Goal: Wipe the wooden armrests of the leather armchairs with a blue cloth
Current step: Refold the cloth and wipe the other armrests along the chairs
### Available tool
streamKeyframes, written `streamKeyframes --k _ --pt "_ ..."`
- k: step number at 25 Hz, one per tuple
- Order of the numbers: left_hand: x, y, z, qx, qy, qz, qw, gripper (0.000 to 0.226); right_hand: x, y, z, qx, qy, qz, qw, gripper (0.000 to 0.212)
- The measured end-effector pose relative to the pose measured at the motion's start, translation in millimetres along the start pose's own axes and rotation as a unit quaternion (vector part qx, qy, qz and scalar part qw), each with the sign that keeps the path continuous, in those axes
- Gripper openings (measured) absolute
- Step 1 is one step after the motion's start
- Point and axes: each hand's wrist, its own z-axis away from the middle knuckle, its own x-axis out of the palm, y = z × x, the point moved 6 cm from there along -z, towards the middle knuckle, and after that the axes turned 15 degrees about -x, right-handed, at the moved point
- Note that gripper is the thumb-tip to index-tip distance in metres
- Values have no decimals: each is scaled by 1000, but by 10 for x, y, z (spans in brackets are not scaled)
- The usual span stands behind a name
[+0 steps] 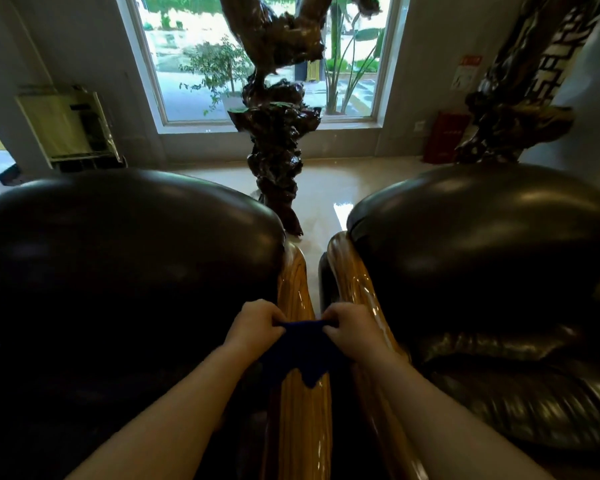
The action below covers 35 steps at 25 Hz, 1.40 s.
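Two dark leather armchairs stand side by side, the left armchair (118, 258) and the right armchair (492, 258), seen from behind their backs. Between them run two glossy wooden armrests: the left chair's armrest (295, 292) and the right chair's armrest (357, 282). A blue cloth (303, 351) is stretched between my hands above the gap, its lower corner hanging over the left armrest. My left hand (253, 327) pinches the cloth's left edge. My right hand (352, 329) pinches its right edge, over the right armrest.
A tall dark carved root sculpture (278, 133) stands on the shiny floor (323, 195) just beyond the chairs, before a large window (194, 57). Another dark carving (520, 98) and a red box (445, 136) stand at the right. A pale cabinet (70, 126) stands at the left wall.
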Motion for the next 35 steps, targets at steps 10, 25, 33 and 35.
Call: streamKeyframes --k 10,25,33,35 --pt "-1664 1860 1121 147 53 -14 988 16 -2551 -1322 402 -92 65 69 991 16" --pt "-867 3478 2461 137 122 3 983 16 -4133 -761 1808 -191 52 101 975 16" --pt "-198 3511 2701 81 82 0 993 16 -3956 -204 2184 -193 22 54 979 15" --pt "-25 3396 2628 67 68 -7 995 14 -3773 -37 2195 -173 4 42 984 15"
